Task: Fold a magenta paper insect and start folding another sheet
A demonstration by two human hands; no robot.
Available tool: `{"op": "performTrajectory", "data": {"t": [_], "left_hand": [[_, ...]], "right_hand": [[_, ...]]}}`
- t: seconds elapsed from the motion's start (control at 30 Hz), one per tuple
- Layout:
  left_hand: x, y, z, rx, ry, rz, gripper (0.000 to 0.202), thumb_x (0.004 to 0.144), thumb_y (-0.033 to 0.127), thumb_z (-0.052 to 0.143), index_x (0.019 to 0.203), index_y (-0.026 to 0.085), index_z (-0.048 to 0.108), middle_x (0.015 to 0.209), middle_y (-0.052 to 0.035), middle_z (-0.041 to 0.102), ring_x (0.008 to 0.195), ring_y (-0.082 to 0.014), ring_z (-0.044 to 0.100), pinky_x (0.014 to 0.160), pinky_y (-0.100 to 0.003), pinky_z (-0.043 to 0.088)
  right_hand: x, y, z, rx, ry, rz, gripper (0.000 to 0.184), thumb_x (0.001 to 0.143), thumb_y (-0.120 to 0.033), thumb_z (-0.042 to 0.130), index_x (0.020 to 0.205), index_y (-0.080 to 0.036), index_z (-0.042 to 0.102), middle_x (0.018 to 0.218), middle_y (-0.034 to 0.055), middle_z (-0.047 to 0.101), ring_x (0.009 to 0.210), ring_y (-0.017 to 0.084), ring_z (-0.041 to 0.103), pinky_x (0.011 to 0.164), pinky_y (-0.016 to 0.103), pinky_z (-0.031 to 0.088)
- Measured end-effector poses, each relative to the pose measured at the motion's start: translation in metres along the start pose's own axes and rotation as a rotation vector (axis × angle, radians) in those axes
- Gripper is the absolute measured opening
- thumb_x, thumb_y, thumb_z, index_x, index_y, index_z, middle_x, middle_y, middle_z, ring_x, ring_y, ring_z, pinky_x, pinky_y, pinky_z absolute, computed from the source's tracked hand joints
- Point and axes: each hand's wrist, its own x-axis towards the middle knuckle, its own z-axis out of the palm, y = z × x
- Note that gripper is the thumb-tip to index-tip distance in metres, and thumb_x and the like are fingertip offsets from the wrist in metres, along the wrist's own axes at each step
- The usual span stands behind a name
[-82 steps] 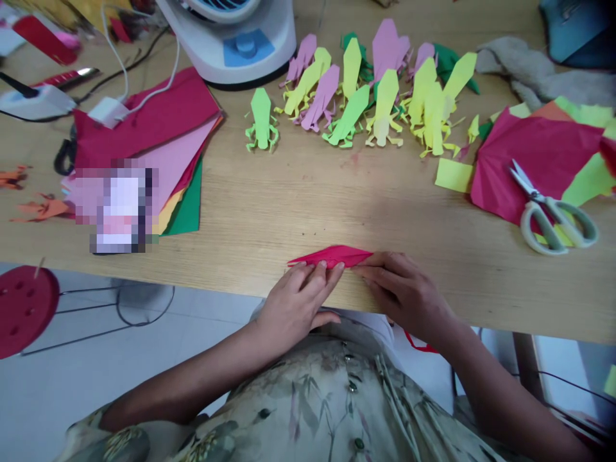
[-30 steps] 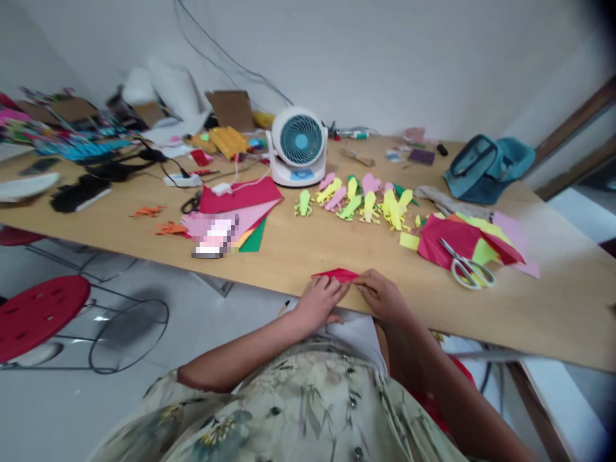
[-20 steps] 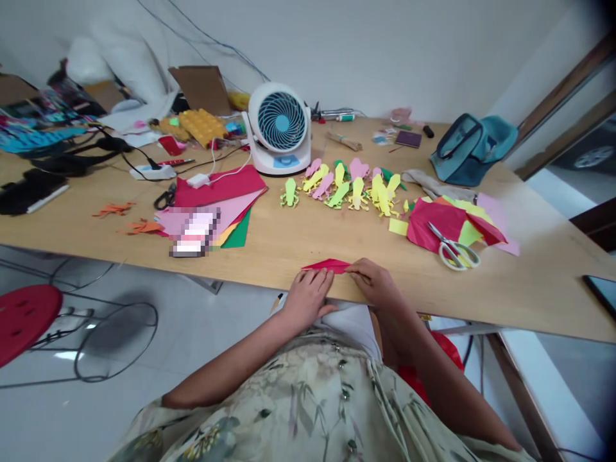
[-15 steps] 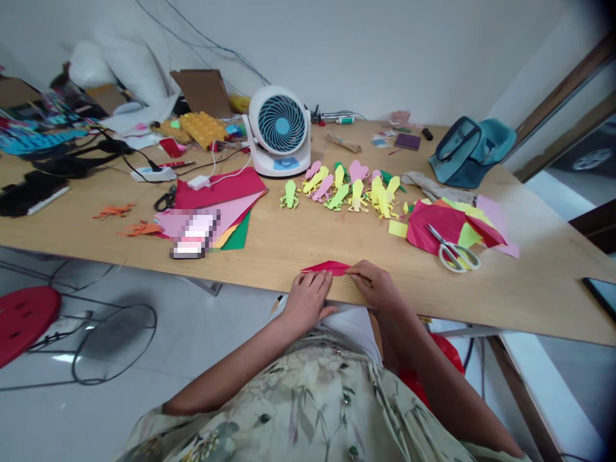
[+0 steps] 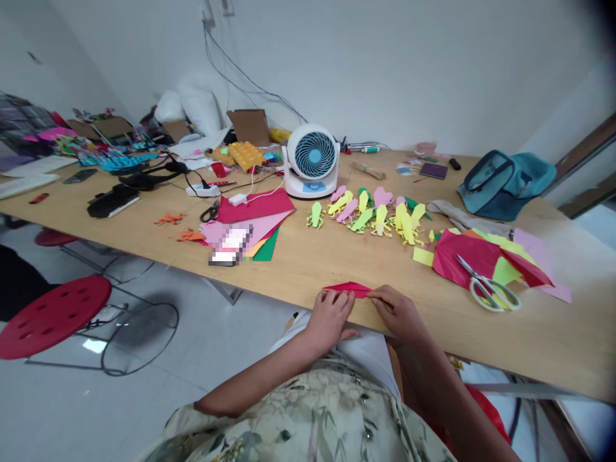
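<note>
A narrow piece of folded red paper (image 5: 349, 288) lies on the table near its front edge, pointed at its ends. My left hand (image 5: 331, 316) rests on it from the near side, its fingers stretched flat and pressing the lower edge, thumb apart. At the right tip, my right hand (image 5: 392, 308) pinches the paper between thumb and forefinger. Beyond my hands stand several paper insects with cut legs, among them a green one (image 5: 316, 216) and a yellow one (image 5: 382, 220). Farther right, white-handled scissors (image 5: 491, 292) lie on crumpled red paper (image 5: 464, 256).
A white fan (image 5: 314, 160) stands at the back. To the left are coloured sheets (image 5: 260, 208), a blurred-out phone (image 5: 231, 244), black scissors (image 5: 210, 212) and orange cutouts (image 5: 190, 235). A teal bag (image 5: 510, 183) sits back right. Red stools (image 5: 58, 317) stand at lower left.
My view has turned left and up, so the table's contents sit farther right and lower in it. Both hands remain at the same places on the red paper.
</note>
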Motion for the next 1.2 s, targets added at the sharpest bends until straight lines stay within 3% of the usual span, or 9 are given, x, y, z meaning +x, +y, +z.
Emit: {"op": "performTrajectory", "data": {"t": [0.33, 0.47, 0.67, 0.97, 1.2], "left_hand": [[-0.006, -0.002, 0.004, -0.074, 0.07, -0.017, 0.071, 0.093, 0.055, 0.057, 0.15, 0.016, 0.042, 0.141, -0.0164, 0.055, 0.122, -0.0303, 0.049, 0.1, -0.045, 0.039], [-0.007, -0.005, 0.002, -0.118, 0.09, -0.007, 0.065, 0.094, 0.054, 0.055, 0.145, 0.015, 0.046, 0.141, -0.0161, 0.055, 0.124, -0.0303, 0.049, 0.1, -0.045, 0.039], [-0.006, -0.008, 0.0, -0.175, 0.105, -0.007, 0.065, 0.092, 0.055, 0.058, 0.142, 0.014, 0.049, 0.134, -0.0167, 0.056, 0.122, -0.0306, 0.049, 0.101, -0.047, 0.039], [-0.01, -0.005, 0.005, -0.148, 0.107, -0.022, 0.065, 0.094, 0.05, 0.058, 0.146, 0.014, 0.046, 0.132, -0.0129, 0.06, 0.118, -0.0299, 0.048, 0.095, -0.046, 0.037], [-0.01, -0.006, 0.007, -0.159, 0.124, -0.02, 0.063, 0.095, 0.051, 0.057, 0.146, 0.015, 0.047, 0.133, -0.0126, 0.06, 0.118, -0.0306, 0.048, 0.095, -0.047, 0.036]], "right_hand": [[0.022, 0.006, 0.003, 0.0, 0.138, 0.077, 0.02, 0.096, -0.025, 0.053, 0.099, -0.019, 0.071, 0.095, 0.0085, 0.07, 0.092, 0.02, 0.067, 0.085, 0.037, 0.053], [0.051, 0.007, 0.016, -0.023, 0.049, 0.121, 0.019, 0.093, -0.023, 0.056, 0.098, -0.018, 0.073, 0.094, 0.0081, 0.068, 0.089, 0.02, 0.065, 0.081, 0.035, 0.051], [0.083, 0.0, 0.027, -0.072, -0.175, 0.321, 0.011, 0.086, -0.019, 0.064, 0.08, -0.016, 0.073, 0.085, 0.0051, 0.065, 0.073, 0.015, 0.06, 0.071, 0.028, 0.047], [0.081, -0.008, 0.013, -0.089, -0.366, 0.332, 0.007, 0.085, -0.02, 0.068, 0.083, -0.016, 0.074, 0.088, 0.0047, 0.066, 0.074, 0.014, 0.062, 0.069, 0.025, 0.045], [0.076, -0.012, 0.008, -0.108, -0.448, 0.241, 0.008, 0.087, -0.016, 0.065, 0.086, -0.017, 0.072, 0.088, 0.0049, 0.066, 0.079, 0.015, 0.061, 0.072, 0.026, 0.044]]}}
